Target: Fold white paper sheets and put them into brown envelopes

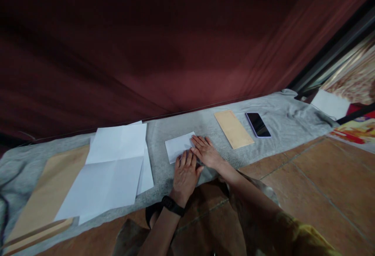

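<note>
No legible text, labels, brands, numbers or signs.

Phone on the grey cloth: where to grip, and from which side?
Probably pinch the phone across its long edges near mid-length, coming from above on the near side: it lies flat, one short end facing the camera wearer, with grey cloth along both long edges.
</note>
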The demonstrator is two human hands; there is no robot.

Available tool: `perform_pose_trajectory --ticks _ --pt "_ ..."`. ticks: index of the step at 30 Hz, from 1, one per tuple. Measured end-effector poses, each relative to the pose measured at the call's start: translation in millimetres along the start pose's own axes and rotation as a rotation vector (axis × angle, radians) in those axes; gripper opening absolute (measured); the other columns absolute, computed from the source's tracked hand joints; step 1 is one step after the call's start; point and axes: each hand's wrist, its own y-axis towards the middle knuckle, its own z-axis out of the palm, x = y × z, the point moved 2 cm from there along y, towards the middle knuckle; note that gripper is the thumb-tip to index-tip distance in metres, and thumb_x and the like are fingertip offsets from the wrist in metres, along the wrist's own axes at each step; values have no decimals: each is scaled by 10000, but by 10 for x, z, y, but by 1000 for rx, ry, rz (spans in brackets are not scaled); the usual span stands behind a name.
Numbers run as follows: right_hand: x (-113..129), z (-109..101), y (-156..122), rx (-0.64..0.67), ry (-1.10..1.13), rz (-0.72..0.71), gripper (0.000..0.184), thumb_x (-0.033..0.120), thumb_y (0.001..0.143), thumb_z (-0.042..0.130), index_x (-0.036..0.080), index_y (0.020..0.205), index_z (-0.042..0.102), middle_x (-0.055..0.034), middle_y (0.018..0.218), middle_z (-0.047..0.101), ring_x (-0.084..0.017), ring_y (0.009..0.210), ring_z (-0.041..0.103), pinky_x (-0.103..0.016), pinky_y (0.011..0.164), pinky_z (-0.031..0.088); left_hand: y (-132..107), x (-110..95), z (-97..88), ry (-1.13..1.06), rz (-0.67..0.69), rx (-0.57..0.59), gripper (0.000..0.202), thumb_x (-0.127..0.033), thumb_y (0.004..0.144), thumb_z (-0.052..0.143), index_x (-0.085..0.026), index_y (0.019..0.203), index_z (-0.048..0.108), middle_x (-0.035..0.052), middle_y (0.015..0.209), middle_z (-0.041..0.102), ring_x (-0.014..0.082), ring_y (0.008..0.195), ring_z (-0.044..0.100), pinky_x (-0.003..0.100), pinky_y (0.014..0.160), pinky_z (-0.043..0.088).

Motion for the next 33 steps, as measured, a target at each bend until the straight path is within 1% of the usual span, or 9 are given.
perform_pose_trajectory --ticks 4,8,13,15,18,22,25,28,33 --pt "-2 5 48 8 1 25 567 446 1068 241 167 1540 383 -68 1618 322 -266 1497 291 -514 1230 190 7 -21 48 -18 31 8 538 -394 973 473 -92 1417 516 164 1474 539 315 1408 441 526 1163 347" --pt "2 4 88 -3 -2 45 553 431 1068 252 168 1531 403 -69 1614 332 -264 1498 287 -509 1231 192 21 -26 57 -16 30 -13 511 -382 977 463 -123 1413 526 156 1436 576 317 1383 467 534 1143 363" --pt "-10 21 130 -23 28 67 546 423 1068 248 167 1515 429 -76 1600 366 -265 1494 297 -517 1224 208 91 -58 29 8 33 -22 429 -347 979 464 -165 1348 588 131 1418 588 332 1322 506 558 1104 385" --pt "-41 23 152 -45 89 83 543 411 1072 224 169 1501 452 -77 1582 403 -256 1483 323 -510 1222 224 142 -56 27 21 22 -11 410 -300 979 457 -158 1338 594 134 1419 583 330 1297 522 551 1084 406" --pt "-127 3 182 -111 244 145 550 393 1072 210 137 1455 511 -116 1508 506 -232 1436 408 -461 1212 277 226 -27 35 44 -10 -7 417 -245 986 422 -111 1349 578 166 1447 550 317 1310 513 512 1079 418" --pt "-244 -46 178 -181 441 170 508 392 1053 304 135 1406 563 -149 1415 590 -231 1354 508 -438 1182 346 307 3 59 75 -34 3 426 -239 998 405 -73 1356 565 196 1485 507 309 1372 465 490 1129 372" --pt "-297 -74 144 -185 498 170 445 315 1021 386 175 1400 573 -126 1402 604 -229 1323 537 -435 1167 370 340 7 64 87 -38 35 424 -218 997 401 -78 1364 559 201 1470 523 302 1343 501 466 1103 402" --pt "-321 -97 113 -180 518 189 428 215 988 412 198 1374 597 -102 1364 638 -215 1274 580 -413 1142 406 366 11 50 92 -25 60 411 -198 997 390 -115 1356 573 180 1459 539 294 1318 524 447 1061 440" --pt "-318 -139 89 -173 517 200 417 146 966 419 138 1323 634 -127 1333 657 -225 1240 608 -400 1117 431 428 19 -3 98 26 73 424 -117 966 403 -152 1351 578 149 1457 546 293 1305 519 458 1028 463"
